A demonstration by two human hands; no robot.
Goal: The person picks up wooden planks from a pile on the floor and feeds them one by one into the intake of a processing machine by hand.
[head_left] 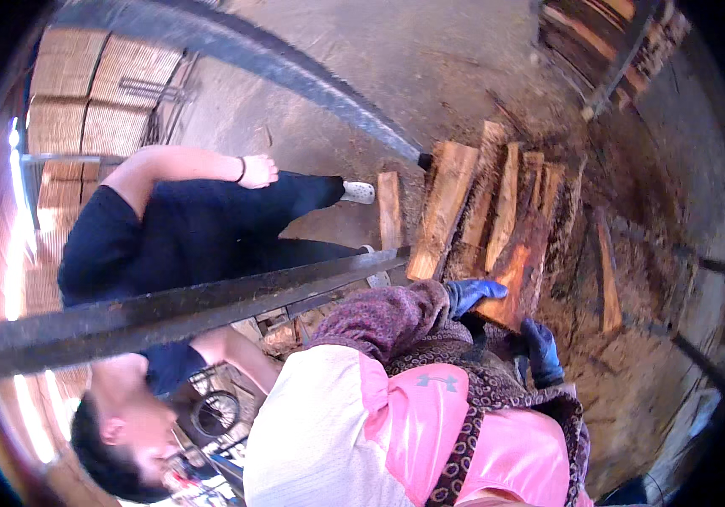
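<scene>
A rough wooden slab [518, 275], reddish-brown with a bright orange patch, is gripped at its near end between my two hands. My left hand [475, 296], in a blue glove, closes on its left edge with the thumb side over the top. On the opposite edge is my right hand [542, 351], also gloved in blue, its fingers partly hidden beneath the wood. Just beyond lies a pile of split planks; a broad pale plank [444, 207] is at its left and a narrow one [504, 205] in the middle.
Two dark metal rails [210, 308] run in from the left. Another person [202, 211] in dark clothes stands there, and a second person [130, 422] is lower left. A short plank [390, 209] and a thin slat [608, 275] lie beside the pile. A wood-filled rack [594, 42] stands far right.
</scene>
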